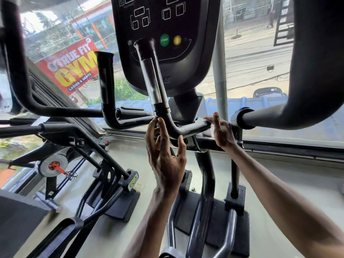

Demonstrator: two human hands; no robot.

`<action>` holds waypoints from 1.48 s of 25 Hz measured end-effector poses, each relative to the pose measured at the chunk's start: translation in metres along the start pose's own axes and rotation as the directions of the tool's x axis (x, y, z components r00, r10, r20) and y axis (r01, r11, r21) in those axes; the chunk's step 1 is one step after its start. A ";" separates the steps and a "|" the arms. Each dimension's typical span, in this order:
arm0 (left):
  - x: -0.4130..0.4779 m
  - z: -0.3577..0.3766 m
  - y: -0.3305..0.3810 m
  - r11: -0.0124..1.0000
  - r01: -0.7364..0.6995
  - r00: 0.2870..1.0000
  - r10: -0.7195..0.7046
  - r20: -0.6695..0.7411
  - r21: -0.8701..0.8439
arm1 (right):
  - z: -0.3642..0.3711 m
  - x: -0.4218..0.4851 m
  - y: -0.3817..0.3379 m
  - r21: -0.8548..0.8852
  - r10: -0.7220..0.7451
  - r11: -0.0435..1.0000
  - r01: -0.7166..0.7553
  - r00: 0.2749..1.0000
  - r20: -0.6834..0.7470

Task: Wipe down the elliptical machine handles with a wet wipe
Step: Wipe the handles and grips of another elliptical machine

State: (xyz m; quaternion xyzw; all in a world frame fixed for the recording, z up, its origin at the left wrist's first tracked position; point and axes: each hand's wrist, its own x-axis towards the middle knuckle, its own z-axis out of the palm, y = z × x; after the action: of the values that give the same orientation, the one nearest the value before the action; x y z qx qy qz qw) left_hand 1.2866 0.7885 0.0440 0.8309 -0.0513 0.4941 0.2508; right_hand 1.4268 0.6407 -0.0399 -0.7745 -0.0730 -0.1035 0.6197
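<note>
The elliptical's right fixed handle point(154, 84) is a black bent tube with a silver sensor strip, rising in front of the console point(163, 34). Its twin, the left fixed handle point(105, 84), stands to the left. My left hand point(163, 153) is raised just below the bend of the right handle, fingers straight and spread, fingertips near the tube. My right hand point(221, 130) is open beside the horizontal end of that tube point(195, 127), fingertips touching or nearly touching it. No wet wipe shows in either hand.
Thick padded moving arms curve in at the far left point(16, 71) and far right point(312, 71). A second machine's frame point(83, 146) stands at the left. Behind is a large window point(251, 53); the elliptical's base and pedals point(214, 211) lie below.
</note>
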 end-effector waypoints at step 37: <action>0.001 -0.008 -0.008 0.964 0.170 0.985 -0.168 0.028 -0.204 | 0.045 -0.094 -0.081 -0.001 -0.367 0.926 0.377 0.901 -0.229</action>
State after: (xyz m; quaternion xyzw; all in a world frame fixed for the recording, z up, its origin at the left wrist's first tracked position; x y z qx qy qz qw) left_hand 1.2839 0.7993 0.0453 0.8044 -0.0323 0.4586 0.3763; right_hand 1.3197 0.7042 0.0040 -0.7160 -0.1510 -0.3055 0.6093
